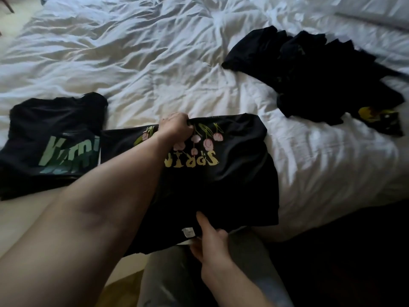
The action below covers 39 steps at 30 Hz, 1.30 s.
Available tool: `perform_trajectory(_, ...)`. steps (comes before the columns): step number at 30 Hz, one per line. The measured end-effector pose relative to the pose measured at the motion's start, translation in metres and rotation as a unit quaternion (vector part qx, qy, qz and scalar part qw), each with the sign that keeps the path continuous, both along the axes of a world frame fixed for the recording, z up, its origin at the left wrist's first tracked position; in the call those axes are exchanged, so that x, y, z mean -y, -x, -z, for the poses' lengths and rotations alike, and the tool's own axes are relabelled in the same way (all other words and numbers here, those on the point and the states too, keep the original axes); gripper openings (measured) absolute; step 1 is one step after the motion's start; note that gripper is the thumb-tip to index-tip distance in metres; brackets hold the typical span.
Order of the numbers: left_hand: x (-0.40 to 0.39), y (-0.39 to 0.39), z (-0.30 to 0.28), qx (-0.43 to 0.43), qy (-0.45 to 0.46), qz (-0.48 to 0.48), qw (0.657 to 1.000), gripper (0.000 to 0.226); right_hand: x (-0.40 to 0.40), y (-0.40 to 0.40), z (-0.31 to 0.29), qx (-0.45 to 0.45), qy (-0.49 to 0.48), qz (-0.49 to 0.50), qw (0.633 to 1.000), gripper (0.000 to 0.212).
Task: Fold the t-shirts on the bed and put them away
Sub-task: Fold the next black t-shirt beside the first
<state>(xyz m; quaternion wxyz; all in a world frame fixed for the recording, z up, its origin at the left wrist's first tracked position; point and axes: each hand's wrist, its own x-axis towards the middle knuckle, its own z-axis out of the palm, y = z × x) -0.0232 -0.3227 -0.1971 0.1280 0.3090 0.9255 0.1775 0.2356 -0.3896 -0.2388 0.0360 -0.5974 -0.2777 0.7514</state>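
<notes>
Where the bed (177,63) meets its near edge, a black shirt (232,185) with pink flowers and yellow lettering lies partly folded. The left hand (174,127) has its grip bunched on the far edge; the right hand (210,242) seems to pinch the near hem, thumb on top. A folded shirt (51,140) lies left, a dark pile (321,74) right.

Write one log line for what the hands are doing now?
left hand grips far edge of flower t-shirt | right hand pinches near edge | folded t-shirt left | unfolded pile right
</notes>
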Motion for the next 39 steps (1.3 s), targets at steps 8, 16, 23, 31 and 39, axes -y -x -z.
perform_trajectory(8, 0.002, 0.014, -0.019, 0.069, -0.013, 0.023, 0.997, 0.023, -0.007, 0.003, -0.006, -0.087, 0.079, 0.146, 0.982, 0.044)
perform_trajectory(16, 0.008, 0.022, -0.045, 0.165, 0.027, 0.032, 0.985, 0.039, -0.026, 0.000, -0.021, -0.163, 0.101, 0.135, 0.972, 0.052)
perform_trajectory(23, 0.009, 0.031, -0.069, 0.184, -0.008, 0.028, 0.983, 0.034, -0.054, -0.003, -0.053, -0.286, 0.063, 0.095, 0.951, 0.025)
perform_trajectory(31, 0.008, 0.024, -0.065, 0.175, -0.052, 0.048, 0.982, 0.040, -0.039, 0.000, -0.066, -0.298, 0.078, 0.039, 0.951, 0.044)
perform_trajectory(39, 0.006, 0.015, -0.045, 0.159, -0.057, 0.042, 0.985, 0.038, -0.014, 0.014, -0.024, -0.010, 0.077, 0.079, 0.994, 0.086)
